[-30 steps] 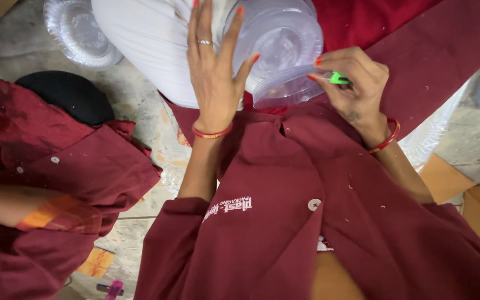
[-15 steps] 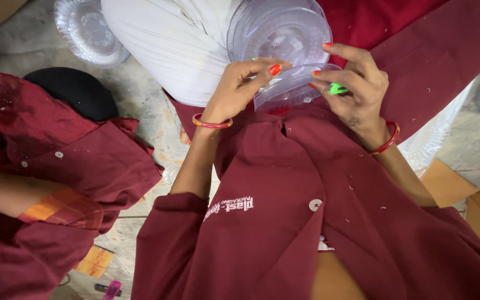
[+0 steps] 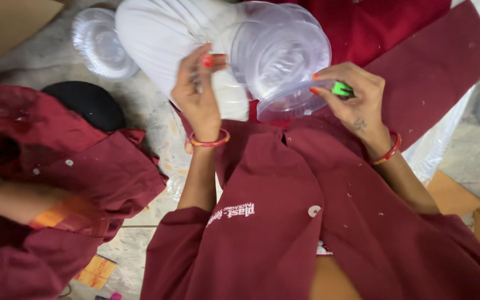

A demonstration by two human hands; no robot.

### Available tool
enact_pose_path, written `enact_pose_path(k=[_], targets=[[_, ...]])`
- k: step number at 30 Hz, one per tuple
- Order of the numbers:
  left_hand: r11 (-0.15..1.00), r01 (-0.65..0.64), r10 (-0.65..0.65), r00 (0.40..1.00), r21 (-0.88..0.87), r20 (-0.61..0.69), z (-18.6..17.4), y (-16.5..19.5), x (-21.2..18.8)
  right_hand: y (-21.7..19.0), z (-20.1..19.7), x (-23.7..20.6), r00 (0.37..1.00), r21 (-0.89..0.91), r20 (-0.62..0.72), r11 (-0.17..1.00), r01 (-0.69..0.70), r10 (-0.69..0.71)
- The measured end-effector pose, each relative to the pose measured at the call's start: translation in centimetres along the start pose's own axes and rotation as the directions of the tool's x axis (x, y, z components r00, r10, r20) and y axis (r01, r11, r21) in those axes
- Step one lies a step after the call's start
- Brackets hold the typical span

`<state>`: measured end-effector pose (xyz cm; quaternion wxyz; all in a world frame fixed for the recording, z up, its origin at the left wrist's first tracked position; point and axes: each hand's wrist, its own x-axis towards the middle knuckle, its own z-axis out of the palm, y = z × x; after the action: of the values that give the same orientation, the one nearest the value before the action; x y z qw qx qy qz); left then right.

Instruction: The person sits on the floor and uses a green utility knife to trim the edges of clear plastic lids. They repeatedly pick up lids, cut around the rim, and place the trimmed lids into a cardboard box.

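Head view | my left hand (image 3: 198, 94) pinched the top edge of the clear plastic container (image 3: 281, 55) | my right hand (image 3: 354, 103) gripped its lower rim, fingers curled round a small green tool (image 3: 340, 88) | container held above my lap

- left hand (image 3: 198, 91) grips the edge of a clear plastic container (image 3: 279, 53) at twelve o'clock; fingertips pinched on its left side
- right hand (image 3: 354, 100) at one o'clock holds a small green tool (image 3: 341, 88) against the container's rim
- white bundle (image 3: 168, 39) lies behind the container; second clear lid (image 3: 98, 44) at eleven o'clock
- another person's maroon sleeve (image 3: 84, 161) at nine o'clock
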<state>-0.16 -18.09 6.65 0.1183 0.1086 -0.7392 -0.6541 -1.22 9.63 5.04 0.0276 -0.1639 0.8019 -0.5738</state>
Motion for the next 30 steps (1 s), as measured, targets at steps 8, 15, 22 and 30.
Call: enact_pose_path(k=[8, 15, 22, 30], targets=[[0.971, 0.207, -0.168, 0.947, -0.118, 0.275, 0.1, 5.2, 2.7, -2.3, -0.9, 4.7, 0.955, 0.355, -0.129, 0.912, -0.207, 0.267], [0.875, 0.481, -0.307, 0.637, -0.053, 0.707, 3.0, 4.5, 2.1, 1.6, -1.3, 3.0, 0.971, 0.429, 0.107, 0.871, -0.239, 0.213], [0.869, 0.482, -0.394, 0.536, 0.112, 0.746, 3.4, 4.9, 1.2, 4.5, 0.3, 1.0, 0.856, 0.590, 0.474, 0.647, -0.483, 0.207], [0.909, 0.377, -0.380, 0.568, 0.179, 0.730, 3.6, 6.4, 1.9, 3.7, 0.4, 2.1, 0.826, 0.523, 0.514, 0.680, -0.514, 0.230]])
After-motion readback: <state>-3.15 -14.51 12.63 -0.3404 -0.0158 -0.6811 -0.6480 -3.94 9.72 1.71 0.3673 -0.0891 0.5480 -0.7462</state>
